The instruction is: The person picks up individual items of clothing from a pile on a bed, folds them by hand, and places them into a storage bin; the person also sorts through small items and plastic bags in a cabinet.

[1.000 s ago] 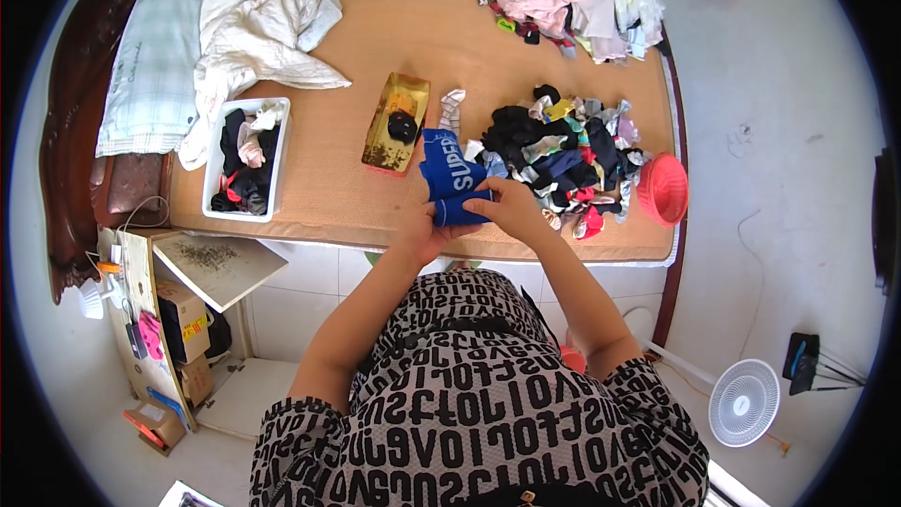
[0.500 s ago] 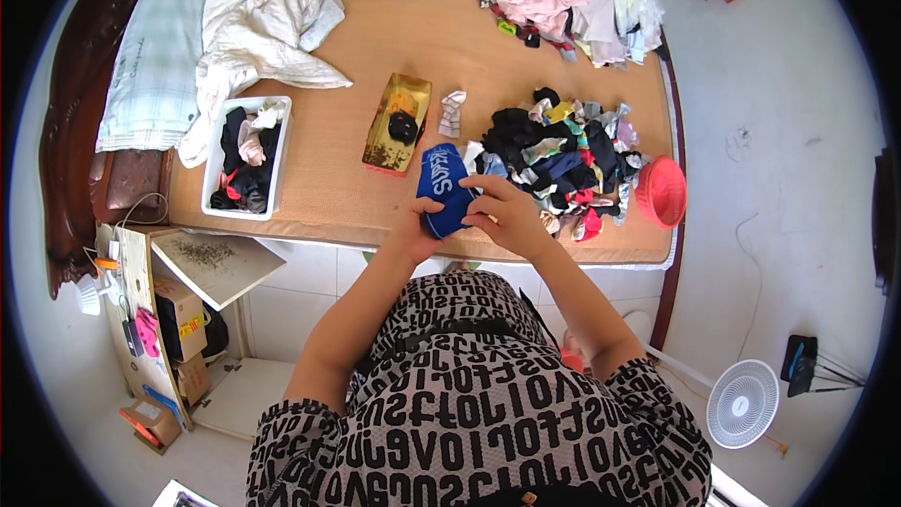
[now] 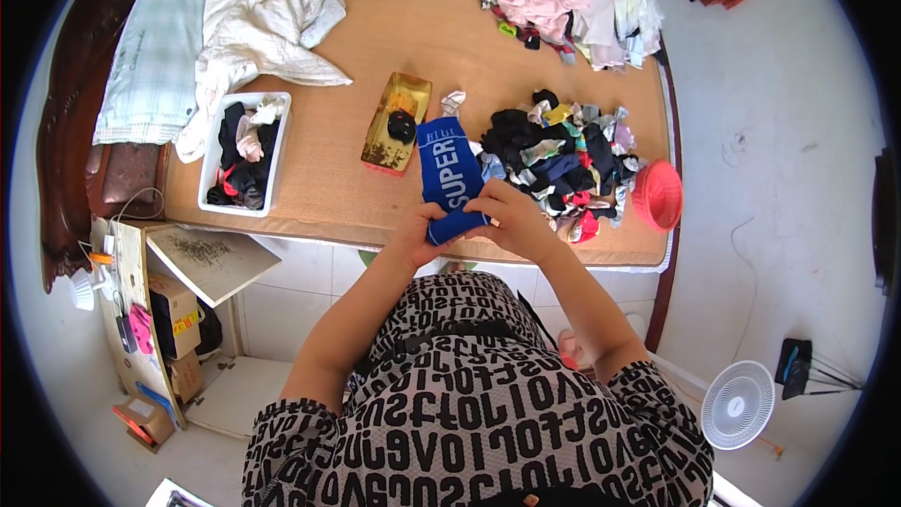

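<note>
A blue sock (image 3: 443, 161) with white lettering stretches away from me over the bed's near part. Its near end is folded into a thick roll, pinched between my two hands. My left hand (image 3: 416, 237) grips the roll's left side with the thumb on top. On the right side, my right hand (image 3: 516, 218) closes thumb and fingers round it. Just beyond lies a pale striped sock (image 3: 453, 101), partly covered by the blue one. Left of that, a gold box (image 3: 382, 148) holds a black rolled item and something orange. A mixed heap of socks (image 3: 554, 155) spreads to the right.
A white bin (image 3: 207, 190) with dark and red clothing stands left on the bed (image 3: 319, 160). A red basket (image 3: 659, 195) sits at the right edge. More clothes (image 3: 554, 5) are piled far right. A pillow (image 3: 155, 52) and cream quilt (image 3: 253, 23) lie far left.
The blue sock, bunched and tilted before, is now stretched out straighter away from me. Its near end has become a roll under my fingers, and both hands have drawn closer together.
</note>
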Motion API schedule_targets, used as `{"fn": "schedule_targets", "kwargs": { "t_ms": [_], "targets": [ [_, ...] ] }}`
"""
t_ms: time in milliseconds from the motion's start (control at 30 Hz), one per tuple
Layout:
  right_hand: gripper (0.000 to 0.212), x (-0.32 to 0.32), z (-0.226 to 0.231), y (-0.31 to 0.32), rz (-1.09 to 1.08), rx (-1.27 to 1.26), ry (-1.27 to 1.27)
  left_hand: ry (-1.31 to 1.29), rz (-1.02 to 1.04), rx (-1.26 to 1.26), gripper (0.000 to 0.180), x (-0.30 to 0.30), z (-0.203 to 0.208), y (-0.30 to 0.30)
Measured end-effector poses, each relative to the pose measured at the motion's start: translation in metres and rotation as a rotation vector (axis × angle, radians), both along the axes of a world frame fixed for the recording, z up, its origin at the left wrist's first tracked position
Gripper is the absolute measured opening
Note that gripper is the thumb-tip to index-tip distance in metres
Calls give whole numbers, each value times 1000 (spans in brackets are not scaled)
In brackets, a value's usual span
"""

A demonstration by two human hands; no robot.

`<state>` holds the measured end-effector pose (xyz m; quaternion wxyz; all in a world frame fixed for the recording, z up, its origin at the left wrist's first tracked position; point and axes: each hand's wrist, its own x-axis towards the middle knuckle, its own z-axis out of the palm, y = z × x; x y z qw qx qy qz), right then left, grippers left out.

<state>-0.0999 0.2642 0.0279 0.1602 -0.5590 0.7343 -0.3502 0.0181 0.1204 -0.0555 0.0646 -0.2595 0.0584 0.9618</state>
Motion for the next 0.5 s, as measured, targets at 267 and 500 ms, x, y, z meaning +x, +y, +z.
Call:
{"fn": "schedule_targets", "kwargs": {
  "t_ms": [267, 500],
  "targets": [
    [29, -4, -19, -3, -352, 264, -340, 53, 43, -173, 51, -4, 8, 7],
    [20, -10, -45, 11, -340, 292, -85, 195, -217, -784, 55, -8, 47, -1]
  ]
}}
